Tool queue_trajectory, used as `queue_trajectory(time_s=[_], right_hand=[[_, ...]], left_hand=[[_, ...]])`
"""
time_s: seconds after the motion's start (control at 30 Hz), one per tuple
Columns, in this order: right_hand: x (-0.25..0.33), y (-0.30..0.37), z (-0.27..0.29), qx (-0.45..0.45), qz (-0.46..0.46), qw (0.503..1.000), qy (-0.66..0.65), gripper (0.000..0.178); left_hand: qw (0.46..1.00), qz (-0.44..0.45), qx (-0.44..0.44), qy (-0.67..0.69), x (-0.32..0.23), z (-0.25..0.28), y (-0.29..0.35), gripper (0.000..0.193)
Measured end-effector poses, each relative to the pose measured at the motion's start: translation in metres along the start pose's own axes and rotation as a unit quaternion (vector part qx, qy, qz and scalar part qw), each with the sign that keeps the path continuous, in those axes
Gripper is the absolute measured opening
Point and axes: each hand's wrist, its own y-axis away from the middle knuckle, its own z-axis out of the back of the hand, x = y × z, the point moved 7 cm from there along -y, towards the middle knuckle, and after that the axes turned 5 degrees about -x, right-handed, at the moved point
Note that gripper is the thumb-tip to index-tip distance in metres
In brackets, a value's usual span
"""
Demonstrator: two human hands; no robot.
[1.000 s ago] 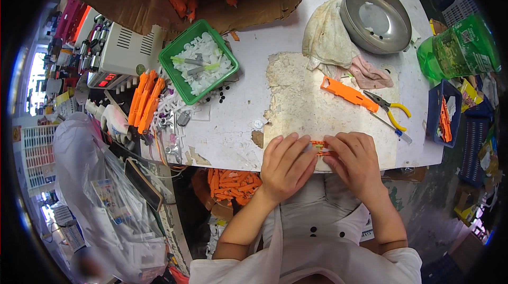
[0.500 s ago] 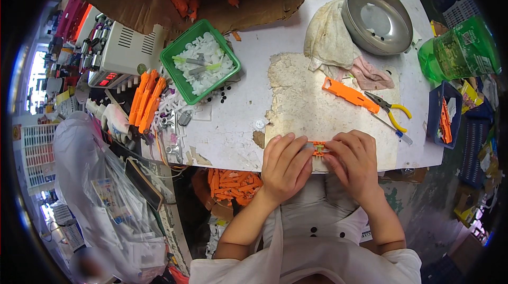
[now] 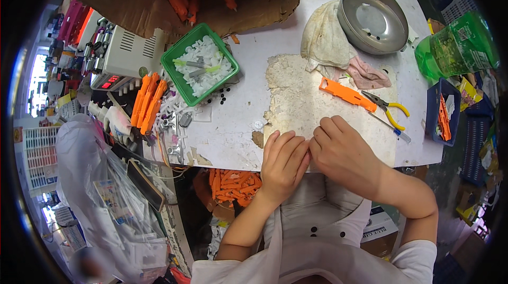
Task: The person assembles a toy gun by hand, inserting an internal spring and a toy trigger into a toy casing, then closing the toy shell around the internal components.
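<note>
Though partly curled, L hand (image 3: 283, 165) & R hand (image 3: 343, 151) w/ hold unclear, orange pc. (image 3: 346, 94) beyond.

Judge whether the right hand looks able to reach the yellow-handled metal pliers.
Probably yes: the pliers lie uncovered near the right hand, with little between them beyond a slim, blue-handled metal screwdriver lying flat.
</note>
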Motion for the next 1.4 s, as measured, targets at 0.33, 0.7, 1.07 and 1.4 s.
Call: queue_trajectory(time_s=[0.33,0.7,1.07,1.4], right_hand=[[-0.006,0.002,-0.005,-0.049,0.054,0.997,-0.012,0.012],[-0.021,0.017,-0.003,-0.089,0.004,0.988,-0.124,0.023],[-0.021,0.052,-0.015,-0.221,-0.152,0.951,-0.155,0.036],[-0.025,0.058,-0.022,-0.264,-0.161,0.932,-0.189,0.034]], left_hand=[[1.0,0.002,-0.01,0.008,-0.002,0.0,-0.002,0.028],[1.0,0.007,0.014,-0.005,-0.006,0.001,-0.007,0.024],[0.917,-0.278,0.227,-0.175,-0.049,-0.018,-0.048,0.016],[0.854,-0.387,0.265,-0.223,-0.05,-0.028,-0.043,0.019]])
